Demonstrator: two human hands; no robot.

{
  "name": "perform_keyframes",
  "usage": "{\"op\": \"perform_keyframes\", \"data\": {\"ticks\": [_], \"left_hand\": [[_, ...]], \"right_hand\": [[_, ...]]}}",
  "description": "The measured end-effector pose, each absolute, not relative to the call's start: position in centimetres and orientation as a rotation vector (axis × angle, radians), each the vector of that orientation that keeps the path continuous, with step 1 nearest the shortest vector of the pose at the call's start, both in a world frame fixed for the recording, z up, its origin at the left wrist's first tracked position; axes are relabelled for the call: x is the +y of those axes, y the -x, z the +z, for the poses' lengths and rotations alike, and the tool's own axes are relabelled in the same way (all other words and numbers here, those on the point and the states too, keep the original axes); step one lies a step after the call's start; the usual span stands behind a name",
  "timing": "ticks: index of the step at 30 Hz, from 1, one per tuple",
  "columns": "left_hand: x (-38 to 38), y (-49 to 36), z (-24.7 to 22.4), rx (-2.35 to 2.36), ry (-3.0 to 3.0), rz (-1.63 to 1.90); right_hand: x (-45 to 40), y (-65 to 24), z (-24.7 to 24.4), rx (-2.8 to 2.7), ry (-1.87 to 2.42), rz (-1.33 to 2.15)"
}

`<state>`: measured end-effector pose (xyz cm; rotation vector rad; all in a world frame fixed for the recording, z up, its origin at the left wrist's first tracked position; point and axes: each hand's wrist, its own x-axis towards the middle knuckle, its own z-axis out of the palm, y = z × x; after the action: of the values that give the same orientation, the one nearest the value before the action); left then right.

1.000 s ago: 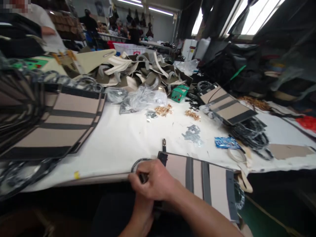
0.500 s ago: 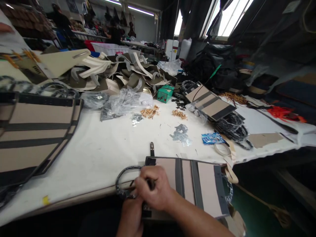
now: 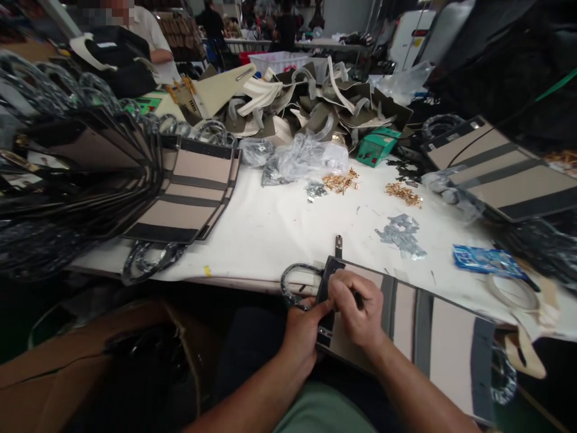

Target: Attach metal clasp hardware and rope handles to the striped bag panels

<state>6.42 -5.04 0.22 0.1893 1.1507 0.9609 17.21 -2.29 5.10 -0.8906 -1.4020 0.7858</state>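
The right hand has its fingers curled and pressed together on a thin dark tool, its tip down on the near-left corner of the beige bag panel. The left hand pinches the dark edge strip of that same corner between thumb and fingers, steadying it. The panel lies flat at the near edge of the table, partly overhanging toward the person's lap, with a wrapped black handle looping out at its left end.

As a judgement, the work on this panel is midway: the handle is already on, and a small strap tab lies apart just beyond the corner, so the corner fitting looks not yet finished. To the far left a stack of like panels with wrapped handles sits fanned out. Farther out lie gold fittings, silver fittings and crumpled plastic bags.
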Motion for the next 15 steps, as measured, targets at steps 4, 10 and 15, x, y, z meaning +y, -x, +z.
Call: {"op": "perform_keyframes", "data": {"ticks": [4, 10, 15], "left_hand": [[-5.0, -6.4, 0.4, 1.164, -0.184, 0.959], [-5.1, -6.3, 0.2, 1.224, -0.263, 0.976], [-4.5, -5.7, -1.8, 1.341, -0.355, 0.930]], "right_hand": [[-2.1, -17.9, 4.0, -1.391, 0.952, 0.756], [-2.0, -16.5, 5.7, -1.395, 0.952, 0.754], [-0.3, -14.9, 4.5, -1.499, 1.050, 0.698]]}}
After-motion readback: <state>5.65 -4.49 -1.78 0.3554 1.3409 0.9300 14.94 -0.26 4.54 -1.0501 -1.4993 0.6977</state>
